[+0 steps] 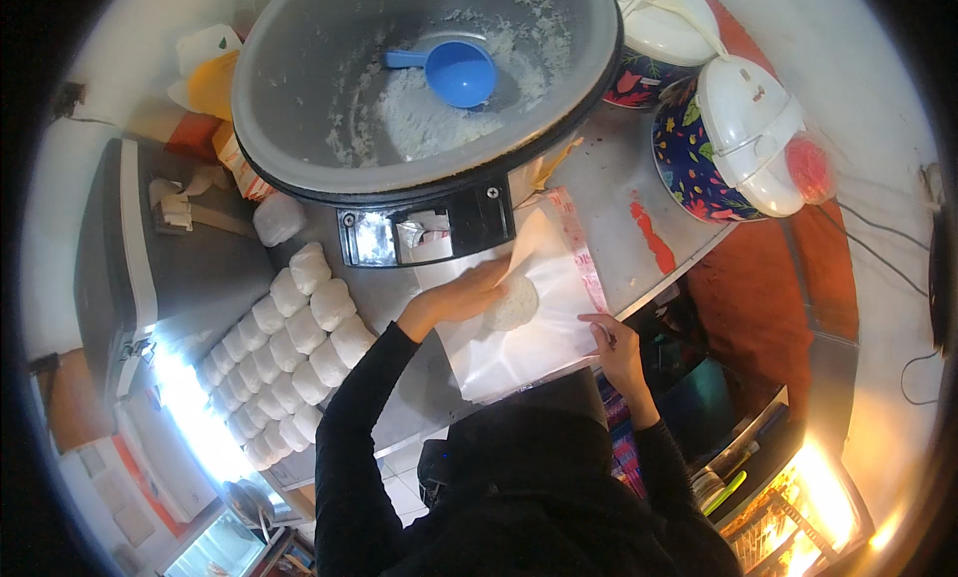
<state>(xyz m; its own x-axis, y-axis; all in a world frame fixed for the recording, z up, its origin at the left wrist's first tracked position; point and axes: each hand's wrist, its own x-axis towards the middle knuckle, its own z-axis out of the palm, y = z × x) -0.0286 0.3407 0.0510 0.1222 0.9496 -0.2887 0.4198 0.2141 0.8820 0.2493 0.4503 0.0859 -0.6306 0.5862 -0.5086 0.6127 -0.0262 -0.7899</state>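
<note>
White dough disc [514, 305] lying flat on plastic sheet [519, 343], partly under a lifted flap of the same film. Left hand [461, 298] spread open, fingertips pressing at the disc's near edge, clasping nothing. Right hand [611, 340] pinching the sheet's lower right edge; exact closure hard to tell, fingers curled over the film.

Likely trouble: thin disc tearing or stretching if peeled too fast by the pressing fingers; film sliding on the steel table [639, 188] should the pinch loosen; flap folding back and sticking to the dough.

Just beyond the fingertips, black panel [424, 236] of a big grey basin [419, 88] holding flour and a blue scoop [454, 71]. Left of the wrist, rows of dough balls [289, 358], near enough for a sleeve to knock. Well beyond the right hand, two floral cookers [728, 143].
</note>
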